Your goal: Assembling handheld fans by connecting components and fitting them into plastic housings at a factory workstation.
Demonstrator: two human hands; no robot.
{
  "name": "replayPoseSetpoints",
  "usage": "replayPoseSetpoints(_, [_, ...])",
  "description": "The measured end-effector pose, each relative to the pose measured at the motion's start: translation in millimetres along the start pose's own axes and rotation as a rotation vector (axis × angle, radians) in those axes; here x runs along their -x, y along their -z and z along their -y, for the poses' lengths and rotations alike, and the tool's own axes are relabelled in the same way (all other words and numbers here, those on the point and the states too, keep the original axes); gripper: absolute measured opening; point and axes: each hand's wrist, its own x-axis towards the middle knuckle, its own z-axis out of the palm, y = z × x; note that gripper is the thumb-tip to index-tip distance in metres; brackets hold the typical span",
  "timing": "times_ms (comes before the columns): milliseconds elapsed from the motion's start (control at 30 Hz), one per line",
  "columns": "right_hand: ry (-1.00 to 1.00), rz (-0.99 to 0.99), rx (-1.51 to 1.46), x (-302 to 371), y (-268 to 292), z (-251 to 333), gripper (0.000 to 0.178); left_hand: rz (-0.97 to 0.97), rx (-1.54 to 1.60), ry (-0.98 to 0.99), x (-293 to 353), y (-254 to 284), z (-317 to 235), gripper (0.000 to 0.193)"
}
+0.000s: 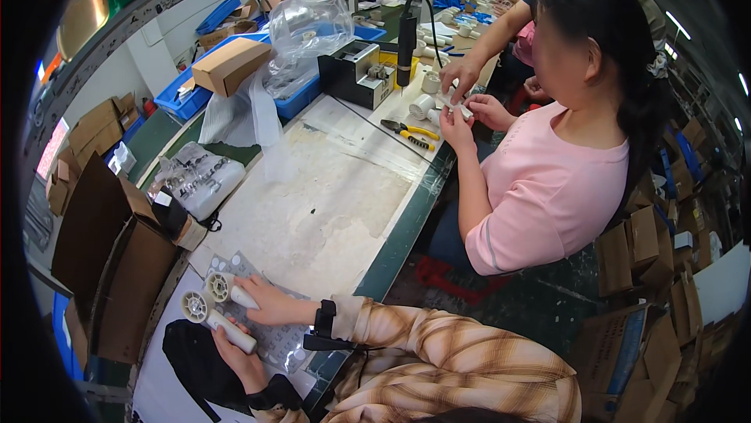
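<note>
My left hand (244,367) is closed around the handle of a white hair-dryer-shaped housing (233,334), whose round, spoked head faces up. Beside it, my right hand (274,303) grips a second white housing (220,288) of the same kind, its short handle under the fingers. The two round heads are side by side, touching or nearly so. Beneath both hands lies a greyish sheet (280,347) with rows of round marks, perhaps stickers. A black cloth-like item (192,362) rests by my left hand.
An open cardboard box (133,290) stands at the left, near a clear bag of small parts (202,182). Yellow-black pliers (411,133) and a hanging electric screwdriver (407,43) are farther off. A co-worker in pink (540,180) handles white parts at the right; another person's hand reaches in.
</note>
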Motion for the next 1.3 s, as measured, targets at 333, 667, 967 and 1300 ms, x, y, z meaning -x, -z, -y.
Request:
replayPoseSetpoints(333, [0.011,0.016,0.031,3.7,-7.2,3.5,0.071,-0.035,-0.036,-0.029,2.4,5.7,2.2,0.03])
replayPoseSetpoints(667, [0.074,0.019,0.268,3.4,40.1,28.3,0.06,-0.141,-0.114,0.052,-8.9,4.8,7.1,0.028])
replayPoseSetpoints(967, [0.224,0.021,0.24,-25.1,150.9,40.7,0.049,-0.211,-0.206,0.067,-8.3,17.9,5.2,0.03])
replayPoseSetpoints(1300, [0.179,0.098,0.31,-32.7,176.8,-4.0,0.041,-0.016,-0.162,0.24,-3.0,59.9,1.6,0.044])
